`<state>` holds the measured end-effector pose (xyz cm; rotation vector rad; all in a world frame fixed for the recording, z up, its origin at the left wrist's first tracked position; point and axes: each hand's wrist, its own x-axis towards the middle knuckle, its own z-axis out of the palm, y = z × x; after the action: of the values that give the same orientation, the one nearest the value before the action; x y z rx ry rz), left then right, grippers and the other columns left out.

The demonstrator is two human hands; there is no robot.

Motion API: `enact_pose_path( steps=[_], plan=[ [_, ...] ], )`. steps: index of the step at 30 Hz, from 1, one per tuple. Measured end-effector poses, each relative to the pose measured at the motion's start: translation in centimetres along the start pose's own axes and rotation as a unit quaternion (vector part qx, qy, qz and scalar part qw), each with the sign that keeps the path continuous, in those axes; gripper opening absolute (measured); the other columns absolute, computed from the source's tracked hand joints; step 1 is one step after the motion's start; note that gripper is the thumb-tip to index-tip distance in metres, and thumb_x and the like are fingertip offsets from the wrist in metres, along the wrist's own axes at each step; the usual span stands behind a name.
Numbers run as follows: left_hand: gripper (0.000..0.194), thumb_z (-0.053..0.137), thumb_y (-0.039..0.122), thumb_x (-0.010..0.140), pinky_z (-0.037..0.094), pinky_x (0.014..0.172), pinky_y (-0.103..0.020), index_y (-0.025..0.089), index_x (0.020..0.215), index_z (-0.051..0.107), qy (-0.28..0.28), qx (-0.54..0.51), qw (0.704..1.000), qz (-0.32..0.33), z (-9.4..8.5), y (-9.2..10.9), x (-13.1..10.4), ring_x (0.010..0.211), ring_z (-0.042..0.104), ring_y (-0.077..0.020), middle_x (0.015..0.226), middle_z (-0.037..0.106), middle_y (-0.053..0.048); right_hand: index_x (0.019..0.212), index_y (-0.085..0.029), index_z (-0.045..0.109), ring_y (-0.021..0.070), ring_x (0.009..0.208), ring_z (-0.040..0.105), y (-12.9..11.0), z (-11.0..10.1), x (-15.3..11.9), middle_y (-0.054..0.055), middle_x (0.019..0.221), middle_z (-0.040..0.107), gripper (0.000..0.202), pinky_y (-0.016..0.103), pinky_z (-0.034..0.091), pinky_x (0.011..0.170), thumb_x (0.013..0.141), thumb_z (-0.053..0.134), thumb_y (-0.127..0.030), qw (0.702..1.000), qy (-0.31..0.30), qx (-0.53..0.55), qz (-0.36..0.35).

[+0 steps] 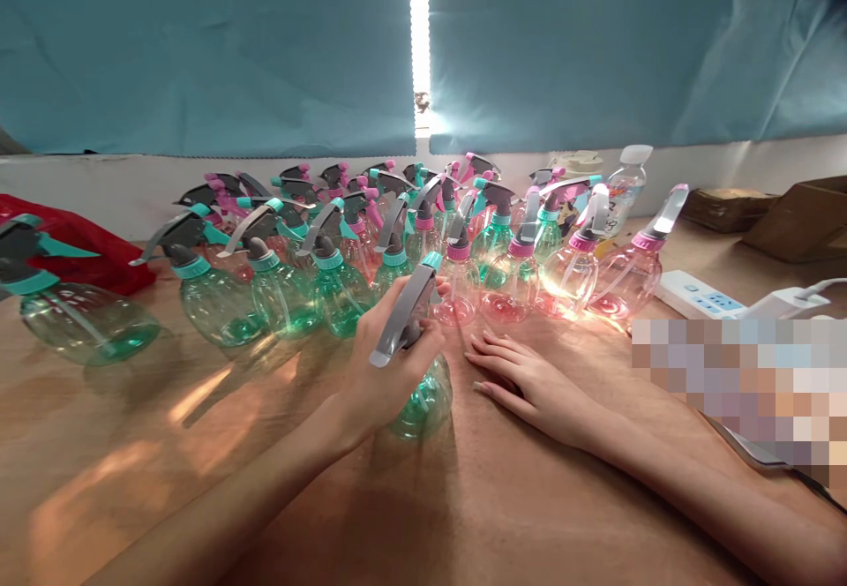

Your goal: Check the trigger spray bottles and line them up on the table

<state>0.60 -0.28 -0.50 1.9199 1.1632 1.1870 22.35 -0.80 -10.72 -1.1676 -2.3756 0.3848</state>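
My left hand [390, 348] is wrapped round the neck of a green spray bottle [423, 405] with a grey and teal trigger head, which stands upright on the wooden table [543, 515]. Its collar is hidden by my fingers. To the right, my right hand [522, 379] lies palm down on the tabletop, fingers stretched out and slightly apart, holding nothing. Just beyond my hands stand a pink spray bottle [509, 290] and a green spray bottle [341, 299], part of a crowd of several such bottles with grey trigger heads.
At the far left, a green spray bottle [86, 326] stands before a red plastic bag [125, 255]. On the right are a white power strip [701, 295] with a plugged-in charger [784, 304], a clear drink bottle [625, 189] and a cardboard box [804, 220]. Teal cloth [212, 48] hangs behind.
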Motion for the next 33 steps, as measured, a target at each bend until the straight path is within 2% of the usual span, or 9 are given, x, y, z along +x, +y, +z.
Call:
enact_pose_path(
  steps=[4, 7, 16, 20, 22, 27, 33],
  plan=[
    [0.040, 0.051, 0.011, 0.075, 0.042, 0.057, -0.023, 0.026, 0.111, 0.060, -0.003, 0.005, 1.000, -0.008, 0.03, 0.33, 0.06, 0.074, 0.058, -0.0145, 0.071, 0.055, 0.003, 0.138, -0.024, 0.052, 0.0289, 0.137, 0.040, -0.08, -0.02, 0.00, 0.008, 0.142, 0.053, 0.044, 0.051, 0.035, 0.112, 0.097, 0.047, -0.040, 1.000, -0.001, -0.001, 0.005],
    [0.040, 0.051, 0.012, 0.075, 0.041, 0.056, -0.023, 0.025, 0.112, 0.060, -0.001, 0.004, 1.000, -0.008, 0.06, 0.38, 0.11, 0.071, 0.057, -0.0131, 0.076, 0.057, 0.003, 0.137, -0.023, 0.053, 0.0290, 0.137, 0.039, -0.07, 0.00, 0.00, 0.009, 0.142, 0.052, 0.043, 0.051, 0.035, 0.112, 0.097, 0.047, -0.039, 1.000, -0.001, -0.004, 0.003],
    [0.027, 0.053, 0.014, 0.075, 0.044, 0.059, -0.024, 0.024, 0.100, 0.058, 0.003, 0.018, 1.000, 0.000, 0.00, 0.01, 0.13, 0.065, 0.054, -0.0130, 0.067, 0.052, 0.004, 0.138, -0.023, 0.052, 0.0290, 0.138, 0.039, -0.07, 0.03, 0.01, 0.009, 0.143, 0.051, 0.044, 0.053, 0.036, 0.111, 0.098, 0.046, -0.040, 1.000, -0.003, 0.000, 0.005],
    [0.039, 0.053, 0.014, 0.075, 0.044, 0.058, -0.025, 0.025, 0.112, 0.060, 0.001, 0.008, 1.000, -0.004, 0.02, -0.02, 0.14, 0.058, 0.049, -0.0108, 0.070, 0.052, 0.004, 0.138, -0.025, 0.052, 0.0291, 0.137, 0.039, -0.05, 0.04, -0.04, 0.008, 0.143, 0.052, 0.043, 0.053, 0.036, 0.110, 0.097, 0.047, -0.041, 1.000, 0.003, 0.001, 0.003],
    [0.043, 0.053, 0.014, 0.075, 0.045, 0.059, -0.025, 0.025, 0.116, 0.059, -0.006, 0.000, 1.000, -0.011, 0.02, -0.01, 0.11, 0.062, 0.052, -0.0120, 0.069, 0.051, 0.005, 0.137, -0.025, 0.052, 0.0290, 0.137, 0.040, -0.05, 0.04, -0.04, 0.008, 0.143, 0.052, 0.043, 0.053, 0.036, 0.111, 0.097, 0.047, -0.041, 1.000, 0.003, 0.000, 0.003],
    [0.037, 0.054, 0.015, 0.076, 0.045, 0.061, -0.024, 0.025, 0.112, 0.060, -0.001, -0.006, 1.000, -0.011, 0.05, 0.02, -0.02, 0.072, 0.056, -0.0146, 0.068, 0.049, 0.004, 0.137, -0.024, 0.052, 0.0289, 0.137, 0.040, -0.12, -0.05, 0.03, 0.008, 0.143, 0.051, 0.044, 0.053, 0.036, 0.111, 0.097, 0.047, -0.040, 1.000, -0.004, -0.006, 0.002],
    [0.030, 0.055, 0.017, 0.078, 0.040, 0.055, -0.022, 0.023, 0.107, 0.060, 0.007, -0.005, 1.000, -0.012, 0.11, -0.01, 0.00, 0.064, 0.049, -0.0122, 0.067, 0.045, 0.004, 0.137, -0.024, 0.053, 0.0297, 0.136, 0.041, -0.17, -0.10, 0.03, 0.008, 0.142, 0.052, 0.043, 0.053, 0.036, 0.111, 0.097, 0.047, -0.040, 1.000, -0.001, -0.004, 0.000]
  ],
)
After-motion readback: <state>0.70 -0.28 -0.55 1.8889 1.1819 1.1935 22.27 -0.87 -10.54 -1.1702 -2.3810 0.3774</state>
